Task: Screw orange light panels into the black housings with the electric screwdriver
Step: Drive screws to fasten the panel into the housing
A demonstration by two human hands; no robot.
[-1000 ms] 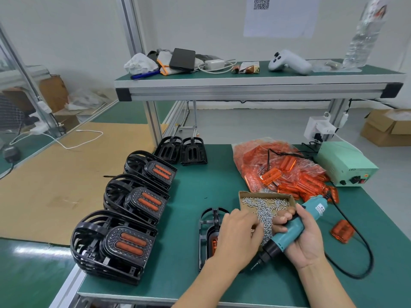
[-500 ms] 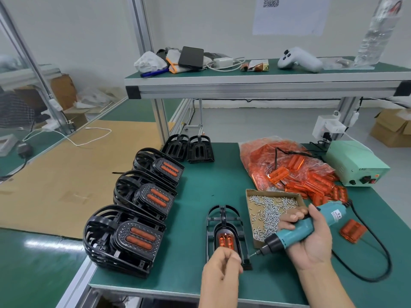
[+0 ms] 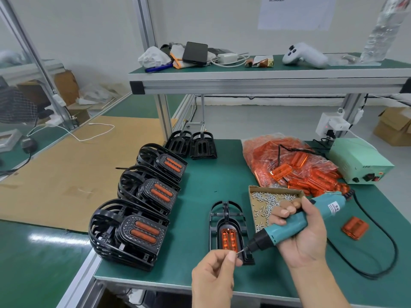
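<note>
Green bench mat (image 3: 200, 187), shelf above. Black housing (image 3: 229, 232) lies flat near the front edge, orange panel (image 3: 229, 237) seated inside. Right hand (image 3: 304, 236) wraps the screwdriver (image 3: 289, 227). Left hand (image 3: 215, 276) pinches what looks like a screw (image 3: 239, 251) at the bit. Judgement: screw tiny and slippery; housing light, likely to skid, so steady its rim.

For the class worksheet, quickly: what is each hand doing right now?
Left hand: fingers pinched shut at the screwdriver tip, apparently on a screw, too small to confirm.
Right hand: closed around the electric screwdriver.
</note>
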